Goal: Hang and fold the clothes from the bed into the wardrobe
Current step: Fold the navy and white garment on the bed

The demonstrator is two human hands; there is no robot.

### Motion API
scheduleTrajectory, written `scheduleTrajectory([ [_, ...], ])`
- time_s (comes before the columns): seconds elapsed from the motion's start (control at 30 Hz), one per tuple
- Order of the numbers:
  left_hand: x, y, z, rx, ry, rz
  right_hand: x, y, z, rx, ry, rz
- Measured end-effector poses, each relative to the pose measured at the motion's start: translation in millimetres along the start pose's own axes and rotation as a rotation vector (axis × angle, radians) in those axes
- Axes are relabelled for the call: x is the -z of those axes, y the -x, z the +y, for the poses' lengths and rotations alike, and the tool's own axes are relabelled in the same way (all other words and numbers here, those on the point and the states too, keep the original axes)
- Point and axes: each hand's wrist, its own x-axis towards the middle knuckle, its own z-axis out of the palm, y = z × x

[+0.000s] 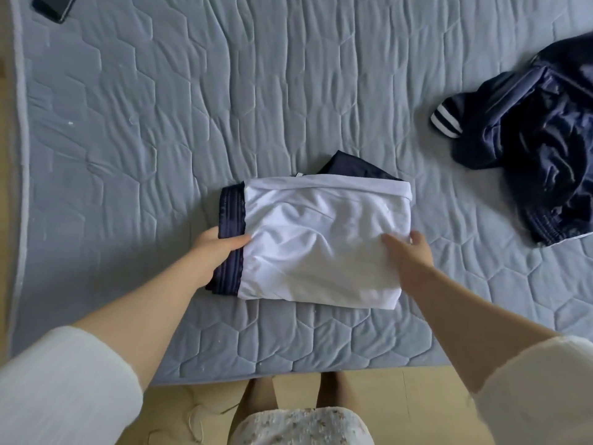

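Note:
A folded garment (pixel 321 239), white on top with a navy ribbed band at its left edge and navy cloth showing at the back, lies on the grey quilted bed (pixel 192 123) near the front edge. My left hand (pixel 215 255) grips the garment's navy left edge, thumb on top and fingers beneath. My right hand (pixel 410 255) holds the garment's right edge, thumb lying on the white cloth and fingers curled round the side. A crumpled navy garment (pixel 529 146) with a white-striped cuff lies at the right of the bed. The wardrobe is out of view.
A dark flat object (pixel 53 6), like a phone, lies at the bed's far left corner. A wooden floor (pixel 417 406) shows below the bed's front edge, with my legs against it. The mattress edge runs down the left side.

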Motion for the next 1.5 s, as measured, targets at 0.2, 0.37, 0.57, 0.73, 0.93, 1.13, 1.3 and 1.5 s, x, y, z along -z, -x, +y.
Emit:
scheduleTrajectory([
  [0.2, 20.8, -0.2, -24.8, 0.066, -0.261, 0.068, 3.1, -1.8, -1.7, -0.065, 0.197, -0.114],
  [0.37, 7.0, -5.7, -15.1, -0.088, -0.053, 0.044, -6.0, -10.0, -23.8, 0.292, 0.551, 0.192],
  [0.57, 4.2, -14.4, 2.5, -0.145, 0.118, 0.04, -46.9, -29.8, -62.6, 0.558, 0.943, -0.099],
  [0.73, 23.5, -12.7, -3.6, 0.005, 0.264, -0.099, -74.0, -34.0, -63.5, 0.632, 1.074, -0.193],
  [0.93, 46.6, -0.7, -26.7, 0.191, 0.177, -0.14, -84.9, -5.1, -70.9, 0.434, 0.927, -0.563],
  [1.13, 23.2, -14.2, -18.0, -0.292, 0.007, 0.187, -76.1, -14.8, -64.7, 0.784, 0.885, 0.13],
  [1.3, 3.6, -28.2, -25.1, -0.058, -0.393, 0.388, -55.5, -24.3, -39.2, 0.376, 0.742, 0.258],
  [1.5, -5.1, -20.1, -45.7, 0.254, -0.036, 0.164, -35.9, -16.1, 15.4, -0.112, 0.212, -0.011],
])
